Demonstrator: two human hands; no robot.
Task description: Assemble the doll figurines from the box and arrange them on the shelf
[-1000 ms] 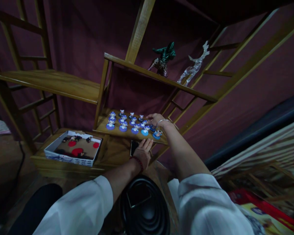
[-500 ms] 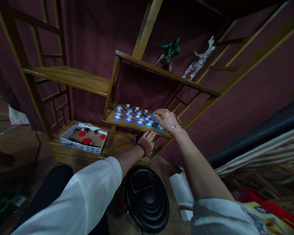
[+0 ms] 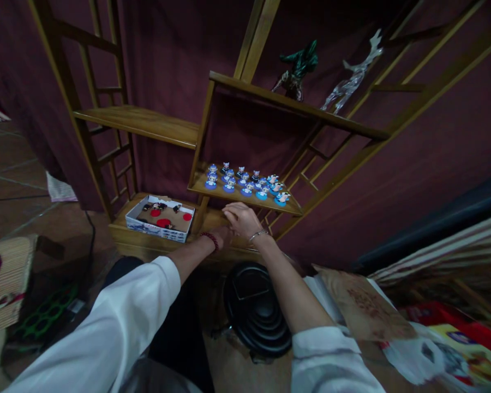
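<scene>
My right hand (image 3: 244, 219), with a silver bangle at its wrist, is in front of the lower shelf with its fingers curled together. Anything inside them is hidden. Close against it is my left hand (image 3: 225, 237), wearing a dark red bead bracelet; its fingers are hidden behind the right hand. Above both hands, small figurines on round blue and purple bases (image 3: 247, 188) stand in rows on a wooden shelf (image 3: 239, 198). Smaller dark figurines (image 3: 241, 172) form the back row. At the right end are figurines on bright blue bases (image 3: 281, 198).
A shallow cardboard box (image 3: 159, 236) with red discs and dark figurines stands lower left. A green statue (image 3: 300, 65) and a clear deer figure (image 3: 354, 76) occupy the upper shelf. Below my hands is a round black lidded bin (image 3: 257, 311). Paper and plastic bags (image 3: 413, 355) lie lower right.
My right hand has left the figurines at the shelf's right end and come down to my left hand. The bright blue figurines it covered now show. The view has shifted.
</scene>
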